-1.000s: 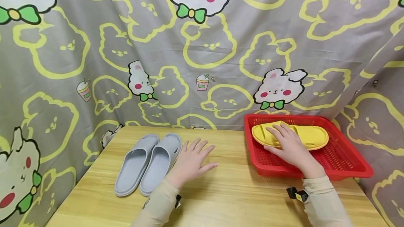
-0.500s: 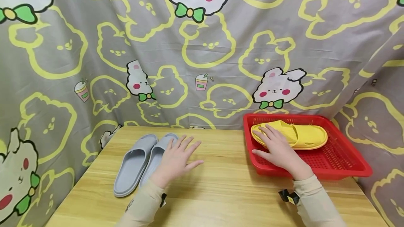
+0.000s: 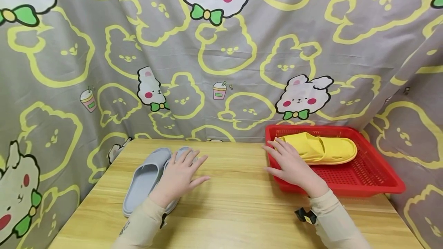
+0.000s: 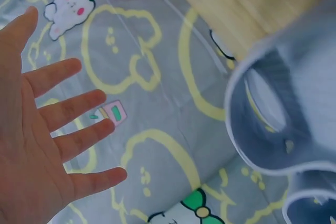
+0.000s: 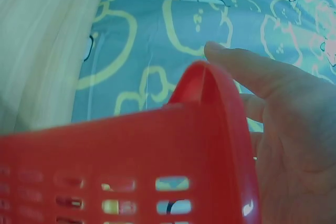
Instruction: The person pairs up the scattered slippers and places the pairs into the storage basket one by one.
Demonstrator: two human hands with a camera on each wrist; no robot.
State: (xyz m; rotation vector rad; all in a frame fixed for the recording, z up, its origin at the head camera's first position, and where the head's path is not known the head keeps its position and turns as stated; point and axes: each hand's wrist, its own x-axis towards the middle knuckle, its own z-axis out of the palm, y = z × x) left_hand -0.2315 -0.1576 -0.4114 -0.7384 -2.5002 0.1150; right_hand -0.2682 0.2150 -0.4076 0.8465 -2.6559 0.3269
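A pair of grey slippers stands side by side on the left of the table; the left slipper (image 3: 142, 183) shows well, while my left hand (image 3: 176, 178) hovers over the other one and hides much of it. That hand has its fingers spread and holds nothing, as the left wrist view shows, with a slipper (image 4: 310, 87) beside it. At the right, yellow slippers (image 3: 335, 151) lie in a red plastic basket (image 3: 380, 164). Above the basket's left rim is my right hand (image 3: 290, 166), fingers extended and nothing in its grasp. The right wrist view has the basket's wall (image 5: 131, 156) close beside the palm.
A wooden table (image 3: 228, 203) carries the slippers and the basket. Behind it and along both sides hangs a grey curtain (image 3: 235, 57) printed with yellow outlines and white rabbits. Bare tabletop lies between the grey slippers and the basket.
Both hands have drifted left. The left hand has come across the right grey slipper; the right hand has moved from over the yellow slippers to the basket's left rim. The footwear and basket stay put.
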